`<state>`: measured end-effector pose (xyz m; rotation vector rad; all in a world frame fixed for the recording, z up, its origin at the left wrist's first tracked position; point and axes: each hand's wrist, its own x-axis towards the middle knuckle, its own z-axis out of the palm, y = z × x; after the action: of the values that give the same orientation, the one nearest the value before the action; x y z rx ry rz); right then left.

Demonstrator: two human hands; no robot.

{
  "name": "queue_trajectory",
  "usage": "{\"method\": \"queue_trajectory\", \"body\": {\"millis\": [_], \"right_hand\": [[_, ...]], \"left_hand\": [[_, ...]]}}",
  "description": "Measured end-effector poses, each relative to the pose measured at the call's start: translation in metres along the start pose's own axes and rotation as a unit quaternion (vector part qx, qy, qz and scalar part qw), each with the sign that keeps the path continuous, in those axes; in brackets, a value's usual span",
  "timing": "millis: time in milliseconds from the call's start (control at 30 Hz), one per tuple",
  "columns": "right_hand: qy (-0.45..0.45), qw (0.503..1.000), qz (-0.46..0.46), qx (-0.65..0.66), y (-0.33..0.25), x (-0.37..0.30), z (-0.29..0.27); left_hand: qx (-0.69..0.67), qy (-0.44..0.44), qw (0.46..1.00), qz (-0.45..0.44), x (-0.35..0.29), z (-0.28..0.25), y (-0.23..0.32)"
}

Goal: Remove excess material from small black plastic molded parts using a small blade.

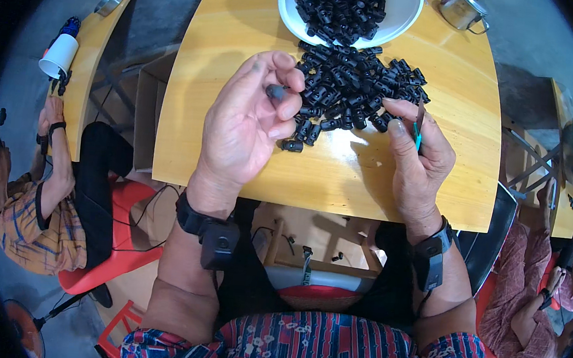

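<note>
My left hand (240,125) is turned palm up with its fingers curled round one small black plastic piece (276,91), partly hidden by the fingers. In my right hand (423,156) a small green-handled knife (417,137) is pinched between thumb and fingers, its thin blade pointing up. The two hands are apart. Between and beyond them spreads a pile of black plastic cord locks (348,83) on the yellow wooden table (245,14). More cord locks fill a white bowl (401,16) at the table's far side.
A metal mug (460,9) stands at the far right of the table. On the left, a co-worker in a checked shirt (46,234) sits at another table with a white cup (59,55). Other people sit on the right. Red chairs (124,233) and a cardboard box (149,111) flank my table.
</note>
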<state>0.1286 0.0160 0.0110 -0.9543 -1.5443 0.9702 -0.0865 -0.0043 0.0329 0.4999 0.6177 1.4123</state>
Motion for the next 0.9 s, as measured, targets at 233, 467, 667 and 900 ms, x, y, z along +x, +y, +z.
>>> {"method": "queue_trajectory", "body": {"millis": [233, 467, 667, 900], "right_hand": [[0.004, 0.999, 0.054, -0.004, -0.002, -0.001, 0.002], [0.004, 0.999, 0.050, 0.003, -0.001, -0.001, 0.003], [-0.011, 0.999, 0.042, 0.020, -0.001, -0.001, 0.004], [-0.035, 0.999, 0.019, -0.020, -0.006, 0.003, 0.004]], "left_hand": [[0.645, -0.028, 0.756, 0.108, -0.010, 0.000, -0.003], [0.726, -0.051, 0.672, 0.138, -0.015, 0.003, -0.007], [0.738, -0.061, 0.657, 0.143, -0.014, 0.001, -0.005], [0.734, -0.075, 0.646, 0.196, -0.007, -0.003, -0.007]]}}
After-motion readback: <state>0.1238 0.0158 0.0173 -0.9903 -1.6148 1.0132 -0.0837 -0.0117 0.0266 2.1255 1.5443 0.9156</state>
